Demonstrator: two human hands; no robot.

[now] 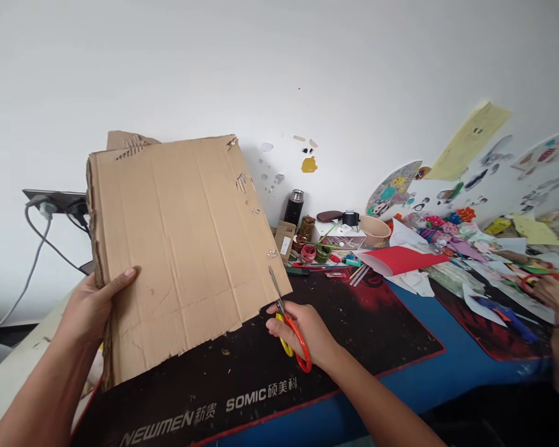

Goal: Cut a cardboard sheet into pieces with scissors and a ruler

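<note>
A large folded sheet of brown cardboard (177, 236) is held up at a tilt over the black mat. Its lower edge is ragged, and torn patches mark its right side. My left hand (97, 304) grips the left edge, thumb on the front face and fingers hidden behind. In my right hand (307, 329) is a pair of scissors (300, 351) with one red and one yellow handle loop. One blade lies over the front face near the lower right corner; the other blade is hidden from view.
The black desk mat (242, 379) bears cardboard crumbs. Behind it stand a dark thermos (294, 208), paint jars (323, 252) and a beige bowl (375, 231). Red paper (400, 259) and paper scraps lie to the right, near another person's hand (556, 295). A power strip (56, 200) and cables are at left.
</note>
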